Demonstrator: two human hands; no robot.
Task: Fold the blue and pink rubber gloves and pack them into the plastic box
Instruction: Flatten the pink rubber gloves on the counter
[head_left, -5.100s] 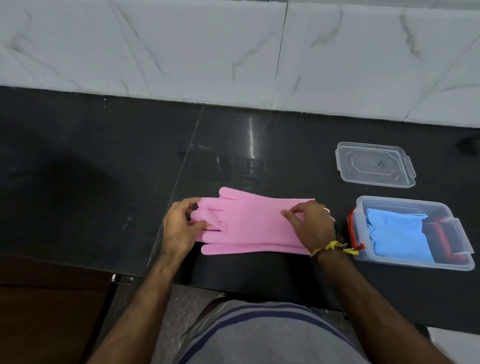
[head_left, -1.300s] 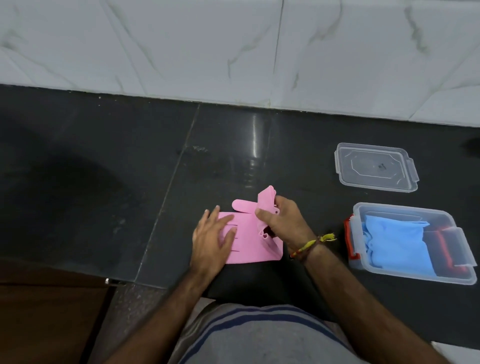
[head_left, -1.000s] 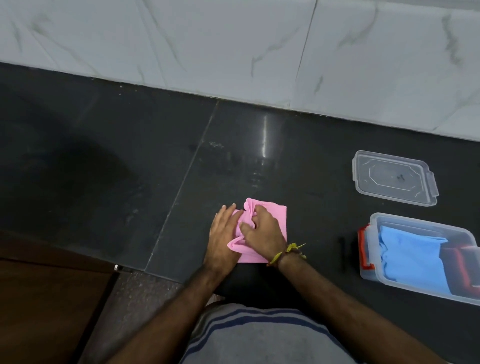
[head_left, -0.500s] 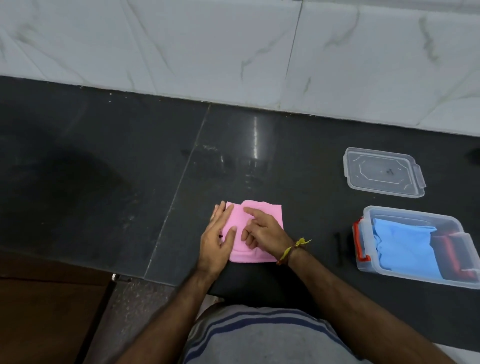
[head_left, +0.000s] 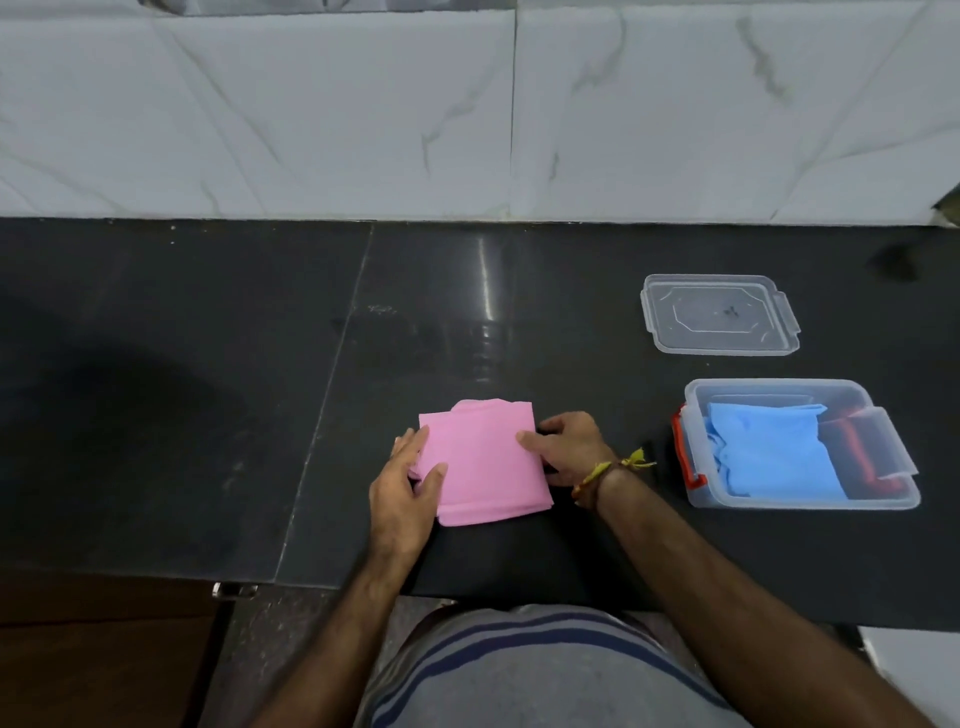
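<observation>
Your left hand (head_left: 404, 493) and right hand (head_left: 563, 449) pinched the folded pink gloves (head_left: 483, 462) on the table (head_left: 208, 389) between your fingers — the plastic box (head_left: 800, 501) lay right; springy rubber could unfold when lifted.

white marble wall (head_left: 311, 119), glossy black counter (head_left: 156, 389)
</observation>
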